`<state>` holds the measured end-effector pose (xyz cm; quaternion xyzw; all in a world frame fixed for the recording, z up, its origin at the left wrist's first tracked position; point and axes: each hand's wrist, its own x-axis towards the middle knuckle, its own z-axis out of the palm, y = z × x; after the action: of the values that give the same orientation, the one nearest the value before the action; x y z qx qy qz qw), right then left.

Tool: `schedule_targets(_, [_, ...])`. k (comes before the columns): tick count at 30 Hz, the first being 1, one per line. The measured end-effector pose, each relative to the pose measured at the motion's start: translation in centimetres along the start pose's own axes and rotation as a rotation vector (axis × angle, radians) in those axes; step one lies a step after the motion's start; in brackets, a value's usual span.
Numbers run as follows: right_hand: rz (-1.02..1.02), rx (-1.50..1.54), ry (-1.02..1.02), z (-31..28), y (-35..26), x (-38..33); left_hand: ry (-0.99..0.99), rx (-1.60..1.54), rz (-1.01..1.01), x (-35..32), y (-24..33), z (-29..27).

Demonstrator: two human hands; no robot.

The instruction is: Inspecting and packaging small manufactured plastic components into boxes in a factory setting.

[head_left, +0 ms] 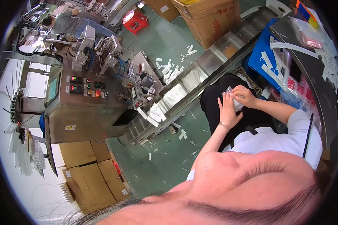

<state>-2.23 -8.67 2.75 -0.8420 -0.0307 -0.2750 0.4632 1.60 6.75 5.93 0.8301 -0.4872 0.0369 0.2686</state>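
A small clear plastic bag point(237, 104) with whitish contents rests above my lap, between my two hands. My left hand point(228, 111) lies along its left side, long fingers together and thumb at the lower end, pressing on it. From the right, my right hand point(245, 96) bends its fingers over the upper part of the bag and pinches it. What exactly is inside the bag is too small and covered to make out.
A metal conveyor point(210, 62) runs diagonally past my knees, carrying white packets point(156, 113). Beyond stands a machine with a control panel point(88, 88). At my right are a blue bin point(257, 56) and a dark table point(289, 35). A red stool point(135, 21) and another person are farther off.
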Motion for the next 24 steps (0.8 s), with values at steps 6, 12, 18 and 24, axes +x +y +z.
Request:
schedule_targets(6, [0.177, 0.016, 0.060, 0.9, -0.4, -0.6, -0.061, 0.041, 0.054, 1.1, -1.3, 2.7])
schedule_targets(12, [0.570, 0.119, 0.154, 1.5, -2.9, -2.4, -0.112, -0.126, 0.013, 0.5, 0.5, 4.8])
schedule_targets(18, [0.456, 0.061, 0.076, 1.2, -3.3, -4.1, 0.115, -0.099, 0.080, -0.2, 2.0, 1.9])
schedule_targets(24, [0.405, -0.073, 0.005, 3.1, -3.5, -5.3, -0.034, -0.218, -0.056, -1.8, -1.8, 5.5])
